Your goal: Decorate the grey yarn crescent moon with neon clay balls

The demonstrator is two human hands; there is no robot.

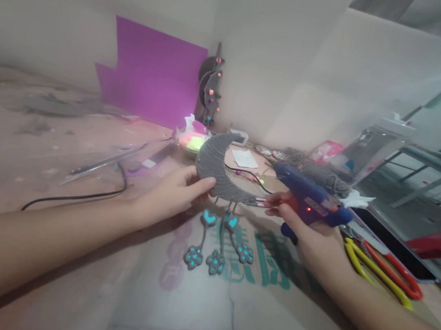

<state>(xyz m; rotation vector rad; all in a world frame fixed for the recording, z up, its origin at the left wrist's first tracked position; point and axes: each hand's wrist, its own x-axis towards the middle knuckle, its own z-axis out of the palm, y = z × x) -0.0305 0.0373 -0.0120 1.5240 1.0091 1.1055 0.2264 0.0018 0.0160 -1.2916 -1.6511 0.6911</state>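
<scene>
Grey yarn-wrapped crescent is held up over the middle of the counter, facing the wearer. Left hand: fingers closed on the crescent's lower left curve, thumb across its front. Right hand: fingers wrapped about a blue glue gun, red indicator lit, with fingertips at the crescent's lower right tip. Done, as judged: yarn covers most of the visible face, and three grey strands hang beneath, bearing turquoise-filled grey hearts and turquoise-dotted grey flowers. Left: unclear; the fingertips obscure the lower tip, so its finish cannot be told, nor can the strands' upper joins. Toward the counter's right edge lie a dark-screened phone and yellow-handled scissors; at its back edge stands a purple sheet.
</scene>
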